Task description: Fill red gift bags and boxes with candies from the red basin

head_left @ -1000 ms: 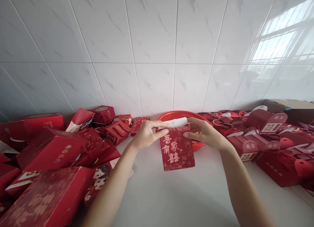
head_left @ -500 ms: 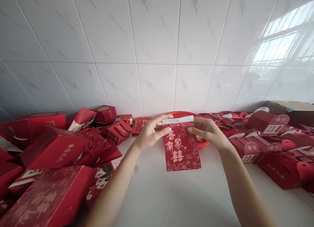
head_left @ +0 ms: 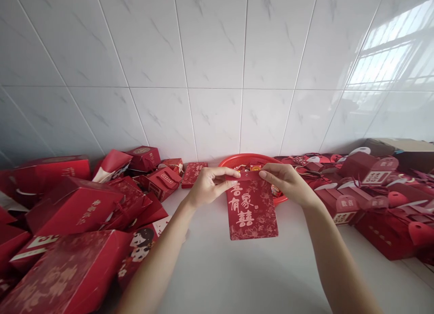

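Observation:
A flat red paper bag (head_left: 252, 212) with pale characters and a flower pattern hangs upright between my hands. My left hand (head_left: 212, 183) pinches its top left corner between thumb and fingers. At the top right corner, my right hand (head_left: 286, 180) pinches it the same way. The top flap is folded over towards me, showing its red side with a small hole. Right behind the bag stands a red plastic basket (head_left: 237, 159) with small wrapped items in it, partly hidden by the bag and hands.
Red boxes and bags (head_left: 74, 205) are heaped on the left of the white table (head_left: 251, 278). Smaller red handled boxes (head_left: 339, 203) crowd the right side. A flat red packet (head_left: 194, 174) lies left of the basket, and a tiled wall (head_left: 213, 119) rises behind.
The bag's top flap, upright with its white side showing before, is now folded down with its red side visible. Both hands have shifted slightly to the top edge, and more of the basket shows.

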